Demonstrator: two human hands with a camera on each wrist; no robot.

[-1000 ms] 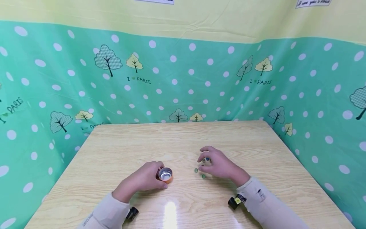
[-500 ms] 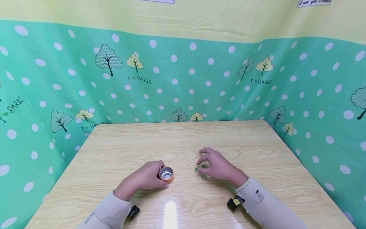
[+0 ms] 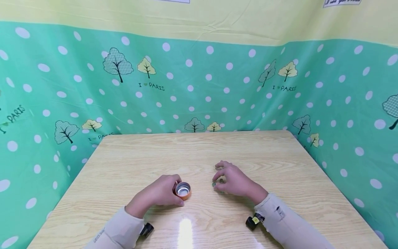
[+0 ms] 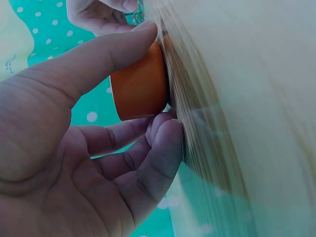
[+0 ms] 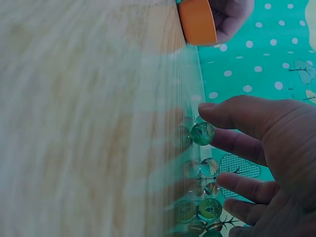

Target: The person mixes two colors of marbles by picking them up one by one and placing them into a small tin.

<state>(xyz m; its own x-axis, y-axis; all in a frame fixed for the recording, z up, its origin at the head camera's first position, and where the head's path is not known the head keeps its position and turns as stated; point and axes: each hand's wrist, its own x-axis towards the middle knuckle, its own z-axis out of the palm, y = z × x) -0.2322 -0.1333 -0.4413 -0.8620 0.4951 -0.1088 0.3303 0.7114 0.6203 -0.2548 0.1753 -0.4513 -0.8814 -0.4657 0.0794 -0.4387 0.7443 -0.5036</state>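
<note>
My left hand (image 3: 164,190) grips a small round orange tin (image 3: 183,195) with a silvery inside. The tin stands upright on the table, its mouth facing up, thumb on the near side and fingers round the far side. My right hand (image 3: 234,180) is low over several glass marbles. Its thumb and index finger are spread about a green marble (image 5: 202,134), which sits on the table; the index finger is close against it, and a gap shows below the thumb. More marbles, among them a larger green one (image 5: 210,209), lie by the other fingers, mostly hidden by the hand in the head view.
Both hands work on a light wood-grain table (image 3: 192,152). A green dotted curtain (image 3: 174,103) with printed trees hangs behind it and along the sides. Dark devices, such as the right one (image 3: 252,222), are strapped at both wrists.
The right thumb and index finger have come in round the leftmost green marble, and the hand now covers most other marbles. The left hand and tin have shifted slightly right.
</note>
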